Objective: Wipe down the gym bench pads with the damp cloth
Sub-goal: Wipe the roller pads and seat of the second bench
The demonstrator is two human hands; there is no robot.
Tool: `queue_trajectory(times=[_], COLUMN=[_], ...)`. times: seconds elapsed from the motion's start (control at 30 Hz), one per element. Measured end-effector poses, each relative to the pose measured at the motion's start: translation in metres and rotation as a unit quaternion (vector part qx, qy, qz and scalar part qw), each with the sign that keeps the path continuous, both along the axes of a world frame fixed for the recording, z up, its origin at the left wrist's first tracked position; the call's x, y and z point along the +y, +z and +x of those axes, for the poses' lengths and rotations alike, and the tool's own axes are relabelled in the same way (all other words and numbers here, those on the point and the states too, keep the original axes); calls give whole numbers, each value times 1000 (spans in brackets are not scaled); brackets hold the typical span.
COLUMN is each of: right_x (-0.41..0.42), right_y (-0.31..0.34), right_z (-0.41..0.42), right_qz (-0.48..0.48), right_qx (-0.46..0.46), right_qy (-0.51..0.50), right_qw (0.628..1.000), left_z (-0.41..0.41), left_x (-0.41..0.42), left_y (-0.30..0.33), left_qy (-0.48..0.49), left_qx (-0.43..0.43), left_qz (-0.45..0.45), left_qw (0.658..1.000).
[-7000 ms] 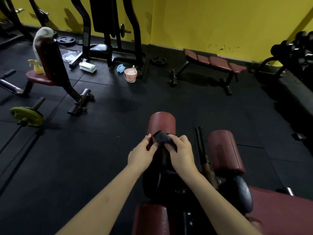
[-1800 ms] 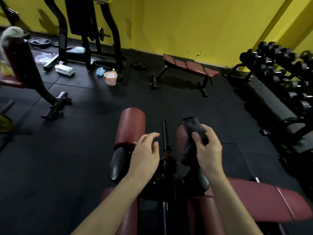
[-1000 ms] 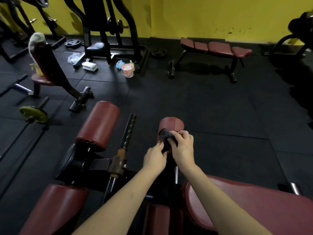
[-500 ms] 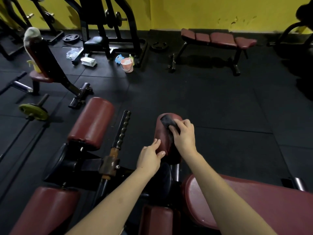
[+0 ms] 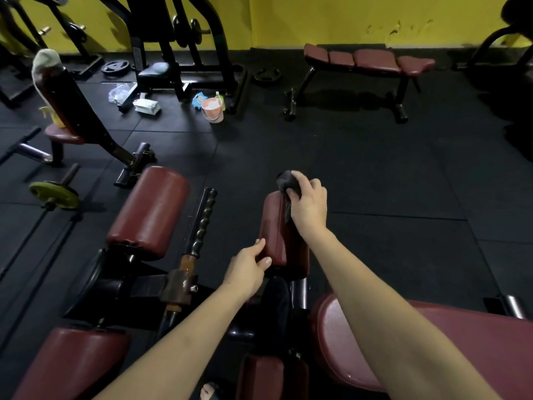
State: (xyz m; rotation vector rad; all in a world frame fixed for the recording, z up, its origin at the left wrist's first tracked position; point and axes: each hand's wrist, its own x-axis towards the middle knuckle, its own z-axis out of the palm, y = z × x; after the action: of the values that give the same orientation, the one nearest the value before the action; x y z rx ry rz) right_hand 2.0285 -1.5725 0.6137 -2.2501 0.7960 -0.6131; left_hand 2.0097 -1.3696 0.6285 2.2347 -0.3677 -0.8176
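Holding a dark cloth [image 5: 287, 181] in the right hand [image 5: 308, 202], fingers curled tight round it, at the far end of a red roller pad [image 5: 275, 232] in the middle of the frame. Resting the left hand [image 5: 248, 268] on the near left side of the same pad, fingers loose and gripping nothing. Second red roller pad [image 5: 150, 212] to the left, past a black handle bar [image 5: 202, 220]. Pink bucket [image 5: 213, 109] on the floor up top. Flat bench [image 5: 369, 60] at upper right.
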Motion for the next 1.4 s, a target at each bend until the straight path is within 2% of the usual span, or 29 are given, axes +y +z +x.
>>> queue_trajectory(times=[0.13, 0.27, 0.43, 0.57, 0.63, 0.77, 0.87, 0.97, 1.13, 1.23, 1.3, 1.4], right_x=[33, 65, 49, -11, -20, 10, 40, 62, 32, -7, -14, 14], right_y=[-11, -31, -24, -11, -6, -2, -11, -20, -22, -12, -7, 0], right_z=[-61, -120, -73, 0, 13, -29, -82, -111, -62, -12, 0, -27], right_qz=[-14, 14, -25, 53, 60, 17, -48, -40, -40, 52, 59, -14], right_qx=[-45, -55, -64, -60, -43, -54, -51, -61, -94, -73, -61, -66], right_qy=[36, 26, 16, -72, -63, 11, 53, 59, -11, -70, -55, 20], right_qw=[998, 998, 998, 994, 995, 998, 996, 996, 995, 994, 995, 997], left_z=[2, -10, -7, -4, 1, 11, 7, 0, 3, 3, 5, 11], left_x=[2, -3, -5, -3, -2, -1, -8, -13, -15, -14, -11, -4], left_y=[4, -2, -16, -19, -20, -21, -19, -21, -26, -31, -31, -35], left_qy=[21, 34, 47, 42, 36, 34, 37, 28, 28, 31, 46, 59], left_qx=[47, 21, 23, 44, 56, 82, 22, -17, -17, -1, 26, 26], left_qz=[-62, -64, -72, -83, -74, -68, -71, -88, -82, -84, -89, -79], left_qw=[997, 997, 996, 995, 995, 994, 997, 996, 996, 996, 995, 995])
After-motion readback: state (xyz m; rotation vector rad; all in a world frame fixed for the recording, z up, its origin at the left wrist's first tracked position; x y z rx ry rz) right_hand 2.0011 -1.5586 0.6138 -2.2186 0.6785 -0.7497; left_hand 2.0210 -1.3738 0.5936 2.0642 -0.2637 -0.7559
